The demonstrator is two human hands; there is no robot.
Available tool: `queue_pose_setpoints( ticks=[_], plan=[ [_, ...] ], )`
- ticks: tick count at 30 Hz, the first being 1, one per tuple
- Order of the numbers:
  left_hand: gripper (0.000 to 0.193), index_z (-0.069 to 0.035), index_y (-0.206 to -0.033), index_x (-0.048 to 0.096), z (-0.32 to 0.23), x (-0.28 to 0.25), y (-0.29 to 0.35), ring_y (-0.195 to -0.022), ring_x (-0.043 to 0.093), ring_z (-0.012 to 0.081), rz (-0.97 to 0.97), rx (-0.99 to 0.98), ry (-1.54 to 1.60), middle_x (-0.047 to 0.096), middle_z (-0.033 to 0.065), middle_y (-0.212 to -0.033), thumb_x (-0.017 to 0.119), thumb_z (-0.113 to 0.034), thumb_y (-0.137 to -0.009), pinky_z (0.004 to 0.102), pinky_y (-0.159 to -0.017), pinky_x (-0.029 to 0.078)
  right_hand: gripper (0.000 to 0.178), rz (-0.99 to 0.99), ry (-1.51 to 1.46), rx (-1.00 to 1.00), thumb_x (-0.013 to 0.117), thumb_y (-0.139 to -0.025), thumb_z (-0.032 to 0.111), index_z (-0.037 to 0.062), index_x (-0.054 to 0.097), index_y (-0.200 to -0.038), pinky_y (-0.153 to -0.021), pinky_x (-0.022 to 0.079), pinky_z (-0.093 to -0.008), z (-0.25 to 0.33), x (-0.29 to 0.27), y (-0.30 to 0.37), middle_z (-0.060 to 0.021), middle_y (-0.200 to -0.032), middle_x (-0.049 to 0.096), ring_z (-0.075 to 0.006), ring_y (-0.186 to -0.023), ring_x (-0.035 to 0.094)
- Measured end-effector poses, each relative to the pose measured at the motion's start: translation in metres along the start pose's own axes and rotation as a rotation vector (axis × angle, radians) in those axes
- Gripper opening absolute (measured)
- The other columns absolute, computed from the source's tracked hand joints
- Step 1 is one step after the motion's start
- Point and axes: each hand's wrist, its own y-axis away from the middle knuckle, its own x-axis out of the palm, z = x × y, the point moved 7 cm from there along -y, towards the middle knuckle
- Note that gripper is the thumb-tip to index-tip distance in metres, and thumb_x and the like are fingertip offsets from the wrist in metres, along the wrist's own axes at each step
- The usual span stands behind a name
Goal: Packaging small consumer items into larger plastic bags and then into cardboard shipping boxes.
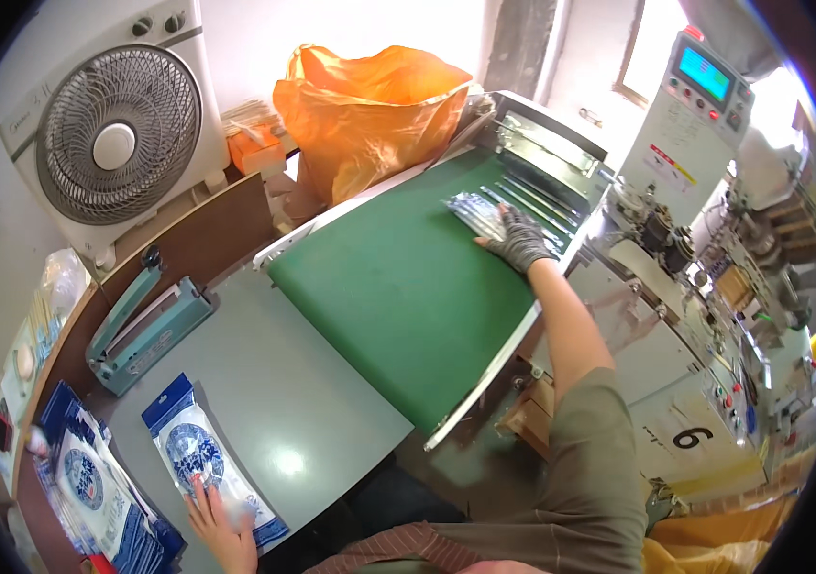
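The left hand lies, a bit spread, on a white bag. The bag is on the grey worktop and has a round blue label. The right hand, in a grey glove, touches a shiny pack on the green belt. I cannot tell if it pinches. A big black number marks the white machine.

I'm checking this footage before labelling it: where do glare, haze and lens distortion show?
Head view: a glare spot lies on the gray tabletop; the window is blown out to white; a pale, hazy patch obscures part of the left hand; the brown board appears bowed, and the fisheye image darkens to black corners.
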Motion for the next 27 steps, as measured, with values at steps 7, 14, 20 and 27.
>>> queue_pose_setpoints(
  ticks=[7,14,20,27],
  plan=[
    [0.064,-0.002,-0.137,0.038,-0.010,-0.007,-0.009,-0.130,0.030,0.0426,0.041,-0.027,-0.074,0.034,0.0194,-0.143,0.057,-0.038,-0.088,0.0522,-0.107,0.023,0.117,0.155,-0.015,0.149,0.062,-0.060,0.077,0.0083,0.023,-0.146,-0.113,0.019,-0.0422,-0.070,0.027,-0.052,-0.0168,-0.150,0.024,-0.0319,-0.139,0.023],
    [0.064,-0.004,-0.138,0.037,-0.027,0.000,-0.027,-0.132,0.028,0.0412,0.038,-0.031,0.013,0.032,0.0190,-0.145,0.058,-0.037,-0.088,0.0522,-0.107,0.021,0.096,0.087,-0.428,0.457,0.046,-0.077,0.073,0.0079,0.027,-0.145,-0.114,0.018,-0.0363,-0.180,0.043,-0.084,-0.0166,-0.150,0.025,-0.0286,-0.140,0.022],
    [0.065,0.001,-0.132,0.040,-0.006,-0.018,-0.017,-0.134,0.024,0.0448,-0.040,-0.111,-0.015,0.029,0.0150,-0.149,0.062,-0.027,-0.078,0.0541,-0.108,0.018,0.089,0.369,-0.045,-0.033,0.054,-0.078,0.058,0.0053,0.027,-0.145,-0.111,0.023,-0.0362,0.012,0.027,-0.039,-0.0191,-0.146,0.032,-0.0314,-0.135,0.031],
    [0.047,-0.004,-0.118,0.056,0.014,-0.097,-0.023,-0.119,0.045,0.0353,-0.421,-0.060,0.028,0.051,0.0151,-0.126,0.067,-0.027,-0.078,0.0468,-0.100,0.035,0.081,0.054,-0.059,-0.335,0.067,-0.069,0.019,0.0001,0.032,-0.140,-0.100,0.040,-0.0391,0.019,0.002,0.047,-0.0252,-0.128,0.051,-0.0371,-0.118,0.050]
  ],
)
